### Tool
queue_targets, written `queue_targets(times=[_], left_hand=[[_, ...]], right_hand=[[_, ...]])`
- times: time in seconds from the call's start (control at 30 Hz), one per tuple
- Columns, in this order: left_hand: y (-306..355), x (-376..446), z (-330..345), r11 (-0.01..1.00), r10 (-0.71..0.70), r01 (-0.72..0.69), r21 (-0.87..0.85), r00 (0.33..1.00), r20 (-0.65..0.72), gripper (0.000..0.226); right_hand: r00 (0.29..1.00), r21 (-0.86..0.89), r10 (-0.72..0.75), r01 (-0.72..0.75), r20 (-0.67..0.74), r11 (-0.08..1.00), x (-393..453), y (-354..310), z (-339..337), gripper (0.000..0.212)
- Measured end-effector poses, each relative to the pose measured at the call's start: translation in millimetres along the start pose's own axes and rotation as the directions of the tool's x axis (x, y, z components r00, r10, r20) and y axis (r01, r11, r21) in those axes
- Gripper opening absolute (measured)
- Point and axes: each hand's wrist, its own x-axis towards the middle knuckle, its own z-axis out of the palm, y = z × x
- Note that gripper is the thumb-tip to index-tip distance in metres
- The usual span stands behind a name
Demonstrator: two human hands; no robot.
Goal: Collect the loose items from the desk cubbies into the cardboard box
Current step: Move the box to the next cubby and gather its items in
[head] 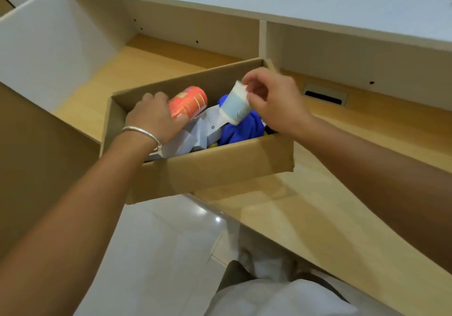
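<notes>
Inside the cardboard box (220,169), an orange can (189,101) is grasped by the left hand (154,117); above it, a pale cup (235,106) is pinched by the right hand (271,100).

Pale wooden desktop (330,217) spanning the centre, backed from 10 to 2 o'clock by white-fronted cubby shelving (244,5) with a cable grommet (324,94) at 2 o'clock; glossy white floor tiles (159,254) at 6 o'clock reflecting ceiling lights.
</notes>
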Motion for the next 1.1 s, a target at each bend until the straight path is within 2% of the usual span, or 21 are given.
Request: queue_targets(times=[0.1, 0.17, 0.23, 0.33, 0.47, 0.57, 0.63, 0.77, 0.93, 1.1], left_hand=[[-4.5, 2.1, 4.8, 0.998, 0.046, -0.049, -0.049, 0.997, -0.054, 0.069], [9.1, -0.8, 6.3, 0.982, 0.174, -0.184, -0.053, 0.973, -0.155, 0.072], [34.5, -7.1, 7.9, 0.925, 0.348, -0.374, -0.068, 0.904, -0.249, 0.069], [85.2, -20.2, 15.1, 0.793, 0.565, -0.603, -0.085, 0.781, -0.268, 0.062], [160.7, -50.3, 35.6, 0.627, 0.720, -0.766, -0.141, 0.639, -0.271, 0.058], [215.7, -73.0, 58.1, 0.503, 0.824, -0.856, -0.118, 0.516, -0.233, 0.059], [253.8, -86.8, 75.7, 0.463, 0.859, -0.881, -0.097, 0.473, -0.196, 0.060], [329.9, -112.6, 115.8, 0.448, 0.887, -0.891, -0.066, 0.453, -0.087, 0.061], [418.0, -140.2, 168.3, 0.510, 0.860, -0.854, -0.098, 0.506, 0.064, 0.067], [493.9, -157.2, 211.9, 0.549, 0.835, -0.825, -0.135, 0.533, 0.140, 0.071]], right_hand=[[0.997, -0.100, 0.010, -0.003, 0.075, 0.995, -13.4, 3.7, 14.2, 0.029], [0.999, -0.174, 0.012, -0.003, 0.053, 0.985, -26.1, 8.4, 9.7, 0.029], [1.000, -0.249, 0.018, -0.018, -0.003, 0.968, -42.0, 15.8, -4.6, 0.028], [0.992, -0.334, 0.062, -0.096, -0.112, 0.938, -74.7, 34.8, -39.2, 0.026], [0.951, -0.402, 0.198, -0.282, -0.239, 0.871, -134.2, 73.3, -95.6, 0.033], [0.905, -0.436, 0.297, -0.409, -0.304, 0.801, -181.0, 106.9, -138.2, 0.037], [0.871, -0.442, 0.351, -0.479, -0.343, 0.758, -211.4, 130.2, -166.5, 0.039], [0.809, -0.430, 0.440, -0.583, -0.390, 0.690, -264.4, 174.1, -219.8, 0.043], [0.763, -0.431, 0.525, -0.646, -0.377, 0.630, -321.6, 224.7, -288.6, 0.049], [0.725, -0.450, 0.587, -0.686, -0.361, 0.571, -359.1, 273.1, -351.8, 0.054]])
